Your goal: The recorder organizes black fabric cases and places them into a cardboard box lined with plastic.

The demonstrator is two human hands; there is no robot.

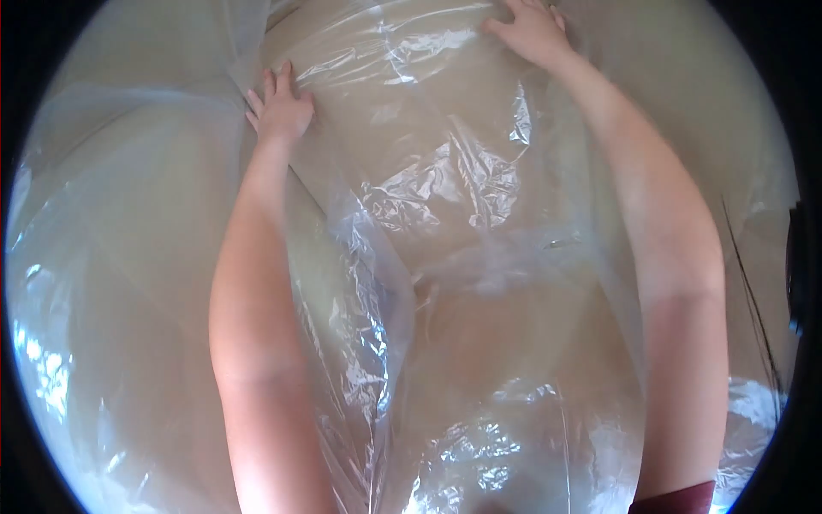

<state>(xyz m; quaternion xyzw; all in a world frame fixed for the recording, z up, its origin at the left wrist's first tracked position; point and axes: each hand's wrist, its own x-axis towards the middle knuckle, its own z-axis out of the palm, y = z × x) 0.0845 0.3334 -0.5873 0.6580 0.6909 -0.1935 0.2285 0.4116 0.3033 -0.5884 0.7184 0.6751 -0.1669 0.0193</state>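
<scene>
Clear, crinkled plastic sheeting (479,184) spreads across nearly the whole view, over a smooth beige surface whose kind I cannot make out. My left hand (282,111) lies on the sheeting at the upper left, its fingers spread and nothing in its grasp. Farther away, at the top edge and right of centre, my right hand (533,36) rests on the plastic with the thumb stretched out to the left. Its fingertips are partly cut off by the picture's edge. Between my forearms the film is wrinkled and shiny.
A loose plastic fold (368,317) runs along the inner side of my left forearm. Thin dark strands (753,295) show right of my right arm, near a dark object (796,265) at the rim. A dark red sleeve (681,501) sits on my right arm.
</scene>
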